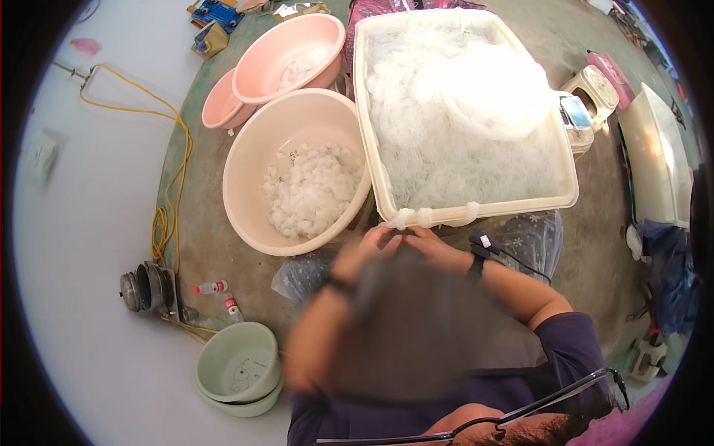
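Note:
My left hand (366, 245) and my right hand (440, 251) meet just below the near rim of a large cream rectangular tub (476, 215). Their fingers are bent inward, the tips almost touching in a pinch; whatever lies between them is too small to make out. Right above the fingertips, a small white tuft (402, 218) hangs over the rim, with other white tufts beside it. Loose white translucent strands (454, 175) fill the tub, overexposed at the upper right. The left forearm is blurred, and a dark blurred shape hides part of my torso.
Left of the tub stands a beige round basin (242, 175) holding small white clumps (312, 189). Pink basins (249, 82) sit behind it. Green basins (238, 364), plastic bottles (211, 287) and a yellow cord (182, 156) lie at left. Stools (591, 93) and a white bin (654, 156) stand right.

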The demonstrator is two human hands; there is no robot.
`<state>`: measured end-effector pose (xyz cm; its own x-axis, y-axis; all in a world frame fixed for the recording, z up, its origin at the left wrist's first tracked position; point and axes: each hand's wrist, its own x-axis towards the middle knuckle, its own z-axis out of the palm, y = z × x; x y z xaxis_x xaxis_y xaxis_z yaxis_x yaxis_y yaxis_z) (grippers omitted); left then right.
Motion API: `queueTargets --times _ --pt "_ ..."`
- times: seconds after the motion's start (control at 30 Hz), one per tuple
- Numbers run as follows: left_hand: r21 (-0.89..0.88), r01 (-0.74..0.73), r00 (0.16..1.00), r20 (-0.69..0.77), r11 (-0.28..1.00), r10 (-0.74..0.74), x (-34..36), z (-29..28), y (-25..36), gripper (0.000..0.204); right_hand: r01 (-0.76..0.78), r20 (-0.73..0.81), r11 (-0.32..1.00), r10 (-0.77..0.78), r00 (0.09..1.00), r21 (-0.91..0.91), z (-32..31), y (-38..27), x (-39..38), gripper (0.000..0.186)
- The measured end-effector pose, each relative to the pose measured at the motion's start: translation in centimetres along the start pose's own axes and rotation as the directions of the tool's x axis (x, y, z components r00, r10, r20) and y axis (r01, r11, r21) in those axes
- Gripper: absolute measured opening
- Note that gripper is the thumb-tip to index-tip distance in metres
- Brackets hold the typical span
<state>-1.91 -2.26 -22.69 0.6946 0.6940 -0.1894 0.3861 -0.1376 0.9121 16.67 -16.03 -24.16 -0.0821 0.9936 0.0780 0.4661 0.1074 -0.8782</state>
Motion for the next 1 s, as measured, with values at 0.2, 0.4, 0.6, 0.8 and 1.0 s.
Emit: queueTargets --times 0.2,0.4,0.6,0.8,1.0 --pt "-0.394 0.319 0.947 0.157 0.862 -0.279 -0.7 0.1 1.0 0.025 -0.186 0.149 0.751 0.117 0.982 0.633 0.9 -1.3 -0.9 0.052" --pt "-0.493 0.288 0.958 0.167 0.821 -0.235 -2.4 -1.0 2.0 0.024 -0.313 0.248 0.688 0.195 0.949 0.655 -1.9 -4.2 -1.9 0.037" --pt "-0.712 0.315 0.949 0.224 0.628 -0.221 -2.1 -1.3 3.3 0.013 -0.255 0.105 0.953 0.240 0.965 0.166 -4.0 -6.1 -1.5 0.021" --pt "-0.091 0.101 0.993 0.076 0.991 -0.094 -0.3 -5.1 13.0 0.020 0.188 -0.211 0.970 -0.218 0.953 -0.151 -8.4 -10.6 3.2 0.024" --pt "-0.297 -0.336 0.901 -0.380 0.894 0.212 -8.5 -16.6 27.2 0.070 0.307 0.030 0.831 -0.331 0.943 -0.463 -7.5 -10.8 5.3 0.064"
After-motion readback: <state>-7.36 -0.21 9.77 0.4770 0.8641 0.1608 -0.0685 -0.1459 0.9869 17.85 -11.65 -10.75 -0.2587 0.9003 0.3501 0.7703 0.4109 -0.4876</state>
